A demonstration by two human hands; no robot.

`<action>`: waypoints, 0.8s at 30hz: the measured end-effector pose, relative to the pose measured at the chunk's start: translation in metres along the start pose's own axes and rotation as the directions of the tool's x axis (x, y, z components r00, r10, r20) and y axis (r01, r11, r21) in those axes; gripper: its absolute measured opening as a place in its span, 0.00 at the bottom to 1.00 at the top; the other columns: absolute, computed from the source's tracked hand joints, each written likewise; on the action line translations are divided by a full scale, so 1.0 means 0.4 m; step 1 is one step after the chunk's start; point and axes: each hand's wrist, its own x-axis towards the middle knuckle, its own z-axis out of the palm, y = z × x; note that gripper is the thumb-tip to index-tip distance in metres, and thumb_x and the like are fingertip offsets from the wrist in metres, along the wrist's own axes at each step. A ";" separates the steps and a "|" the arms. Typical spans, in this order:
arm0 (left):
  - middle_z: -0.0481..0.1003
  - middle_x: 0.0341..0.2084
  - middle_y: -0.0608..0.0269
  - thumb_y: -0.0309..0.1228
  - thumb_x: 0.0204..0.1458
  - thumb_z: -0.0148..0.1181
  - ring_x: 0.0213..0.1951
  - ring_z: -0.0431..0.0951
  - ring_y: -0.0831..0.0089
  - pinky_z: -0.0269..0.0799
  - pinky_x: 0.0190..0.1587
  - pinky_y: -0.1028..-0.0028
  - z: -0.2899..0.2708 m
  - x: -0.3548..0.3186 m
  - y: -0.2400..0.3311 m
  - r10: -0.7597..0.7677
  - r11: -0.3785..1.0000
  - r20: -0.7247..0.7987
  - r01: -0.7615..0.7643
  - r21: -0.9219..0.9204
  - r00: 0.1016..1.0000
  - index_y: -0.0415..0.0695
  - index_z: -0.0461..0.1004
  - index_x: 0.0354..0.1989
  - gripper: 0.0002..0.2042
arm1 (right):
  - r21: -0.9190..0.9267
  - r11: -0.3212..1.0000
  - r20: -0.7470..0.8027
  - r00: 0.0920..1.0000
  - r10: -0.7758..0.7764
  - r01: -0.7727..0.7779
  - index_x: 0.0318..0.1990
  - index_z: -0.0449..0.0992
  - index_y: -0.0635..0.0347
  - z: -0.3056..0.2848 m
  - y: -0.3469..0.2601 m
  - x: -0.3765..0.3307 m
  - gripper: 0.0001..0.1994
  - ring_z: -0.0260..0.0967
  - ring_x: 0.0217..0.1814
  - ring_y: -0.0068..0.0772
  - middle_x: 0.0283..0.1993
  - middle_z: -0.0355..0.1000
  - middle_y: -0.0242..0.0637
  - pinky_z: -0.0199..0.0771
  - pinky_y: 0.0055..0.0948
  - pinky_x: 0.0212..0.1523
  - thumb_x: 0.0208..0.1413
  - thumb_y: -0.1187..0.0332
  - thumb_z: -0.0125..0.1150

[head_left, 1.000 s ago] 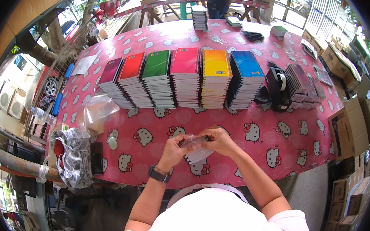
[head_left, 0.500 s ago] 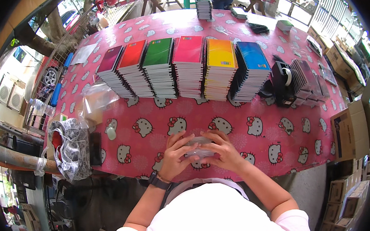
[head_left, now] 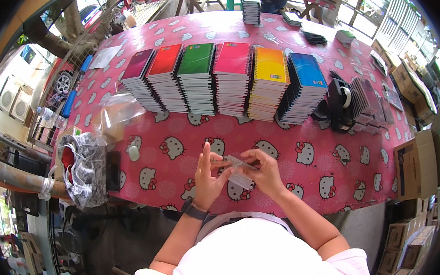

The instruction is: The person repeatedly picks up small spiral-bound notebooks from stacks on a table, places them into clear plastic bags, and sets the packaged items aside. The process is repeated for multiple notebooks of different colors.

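Observation:
Just in front of my body, a small crumpled piece of clear plastic (head_left: 240,177) is held between my two hands, above the pink patterned tablecloth. My left hand (head_left: 208,177) pinches its left side between thumb and a finger, with another finger pointing up. On the other side, the thumb and fingers of my right hand (head_left: 264,173) close on the upper right part. Whether anything lies inside the plastic I cannot make out. Beyond my hands stand stacks of spiral notebooks: purple (head_left: 138,64), red (head_left: 165,60), green (head_left: 196,58), pink (head_left: 232,58), yellow (head_left: 270,65) and blue (head_left: 308,70).
Right of the notebooks sit a black tape dispenser (head_left: 340,103) and a pile of clear-wrapped packs (head_left: 367,103). On the left lie clear plastic bags (head_left: 121,113), a white oval object (head_left: 134,153), a dark phone-like slab (head_left: 114,170) and a patterned cloth bag (head_left: 85,171). Cardboard boxes (head_left: 411,168) stand at right.
My left fingers have straightened, one now pointing upward. My right hand has drawn into a tighter pinch, and more of the plastic shows between the hands.

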 end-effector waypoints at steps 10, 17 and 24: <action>0.62 0.57 0.63 0.36 0.49 0.59 0.55 0.66 0.69 0.48 0.58 0.53 -0.002 -0.082 0.057 0.250 0.693 0.377 -0.437 0.574 0.892 0.46 0.62 0.58 0.26 | 0.402 0.892 0.104 0.978 0.179 -0.206 0.35 0.77 0.64 0.005 0.052 0.022 0.07 0.66 0.31 0.16 0.30 0.72 0.29 0.67 0.17 0.33 0.46 0.79 0.61; 0.60 0.58 0.63 0.44 0.39 0.63 0.61 0.56 0.64 0.45 0.59 0.51 0.002 -0.094 0.058 0.109 0.637 0.458 -0.415 0.650 0.882 0.49 0.62 0.58 0.34 | 0.196 0.974 -0.138 0.980 0.146 -0.118 0.48 0.70 0.65 -0.203 0.100 0.070 0.16 0.68 0.34 0.21 0.37 0.72 0.34 0.70 0.23 0.36 0.50 0.75 0.58; 0.56 0.60 0.68 0.42 0.37 0.64 0.62 0.54 0.65 0.46 0.57 0.40 0.028 -0.091 0.064 0.030 0.694 0.437 -0.333 0.638 0.899 0.57 0.62 0.59 0.35 | -0.453 0.491 -0.869 0.491 -0.058 -0.744 0.44 0.75 0.51 -0.820 0.332 0.166 0.18 0.61 0.55 0.48 0.47 0.70 0.38 0.63 0.47 0.52 0.54 0.50 0.52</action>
